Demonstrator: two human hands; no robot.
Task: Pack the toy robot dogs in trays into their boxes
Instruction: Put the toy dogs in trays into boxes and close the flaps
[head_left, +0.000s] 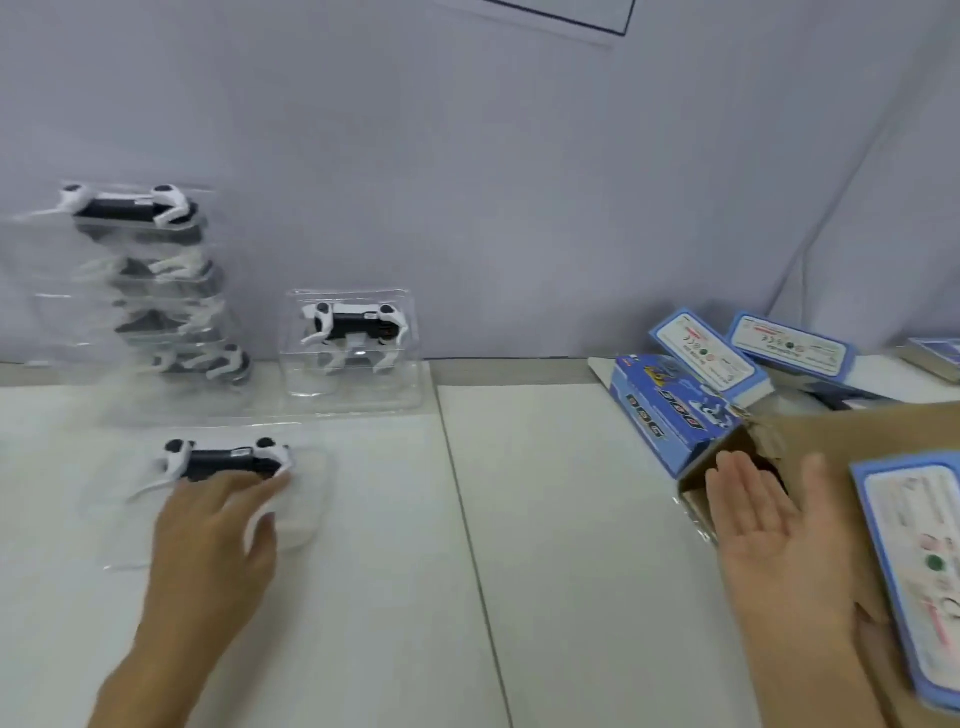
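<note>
- A person's left hand (208, 525) rests on a clear plastic tray (306, 499) lying flat on the white table (571, 519); its thumb and fingers curl over the tray's near edge, just below the black-and-white toy robot dog (226, 460) seated in it.
- The right hand (753, 509) is spread flat, palm up and holding nothing, at the open mouth of a blue box (670, 415) that lies on its side with its brown inner flap showing.
- That box appears empty (its interior is dark and hard to read), so the tray under the left hand is judged the next to go in.
- Still unpacked: a stack of trayed dogs (156, 291) against the grey wall at the left, four or so as far as the blurred plastic allows, and one more tray standing upright (353, 348) beside it.
- More blue boxes (737, 353) lie at the right rear of the table, printed backs up; whether they are filled cannot be told.
- Another blue box (914, 571) rests on a brown cardboard carton (841, 436) at the right edge (possibly the shipping case).
- Judged from this scene, most of the job remains, with at least six dogs not yet in boxes.
</note>
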